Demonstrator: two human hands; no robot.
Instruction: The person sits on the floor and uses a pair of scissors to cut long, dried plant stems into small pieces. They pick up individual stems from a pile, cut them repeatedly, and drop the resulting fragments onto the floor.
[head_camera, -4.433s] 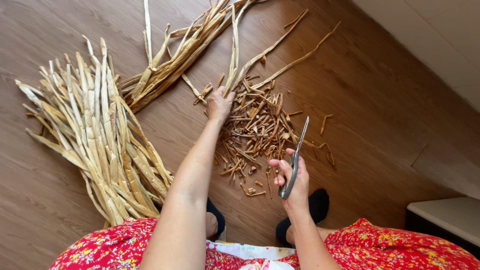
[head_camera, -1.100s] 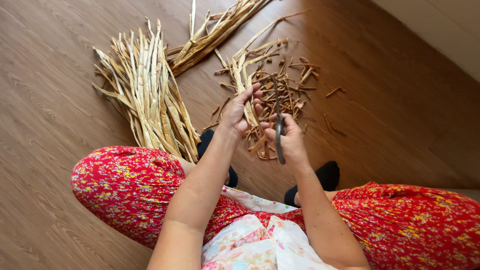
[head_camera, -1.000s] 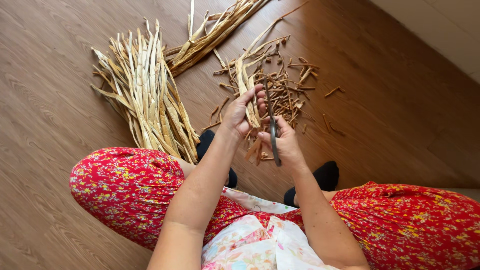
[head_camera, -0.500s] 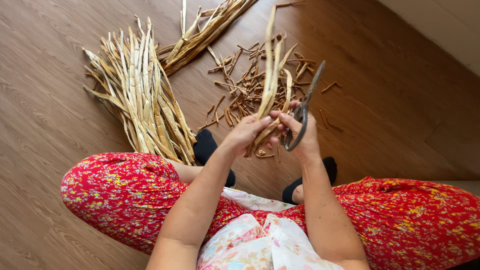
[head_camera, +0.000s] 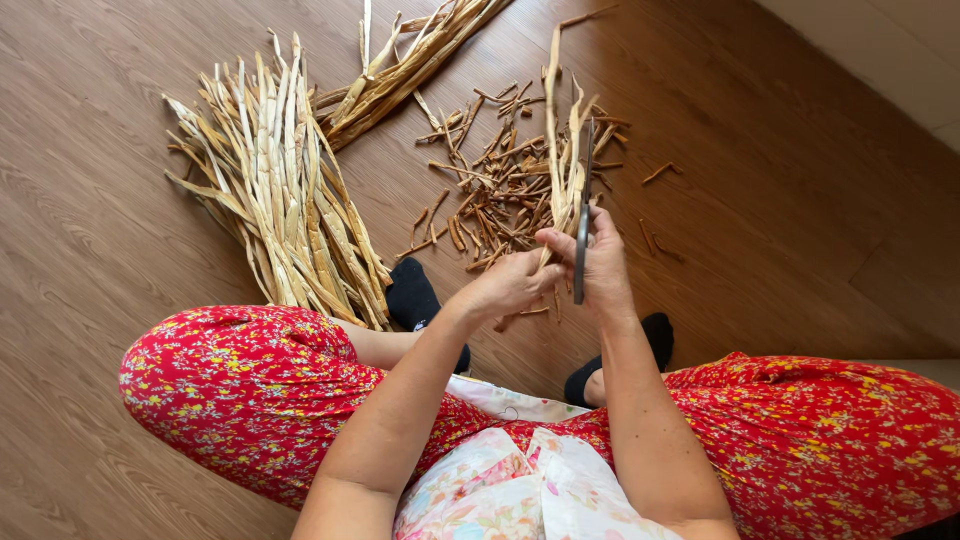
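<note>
My left hand (head_camera: 505, 287) grips the lower end of a few long dried plant strips (head_camera: 562, 150), which stand up and away from me over the floor. My right hand (head_camera: 598, 268) holds grey scissors (head_camera: 581, 225) right beside those strips, blades pointing away and nearly closed. Both hands meet above my knees. Beneath them on the wooden floor lies a scatter of short brown cut pieces (head_camera: 495, 190).
A fanned pile of long pale dried strips (head_camera: 275, 190) lies on the floor to the left. Another bundle (head_camera: 415, 60) lies at the top. My legs in red flowered trousers (head_camera: 255, 385) and black socks (head_camera: 415, 300) frame the near floor. A pale wall base (head_camera: 880, 50) runs top right.
My left hand took strips from the floor and lifted them towards me. My right hand brought the scissors in beside them; the blades, spread half a second ago, are now nearly closed.
</note>
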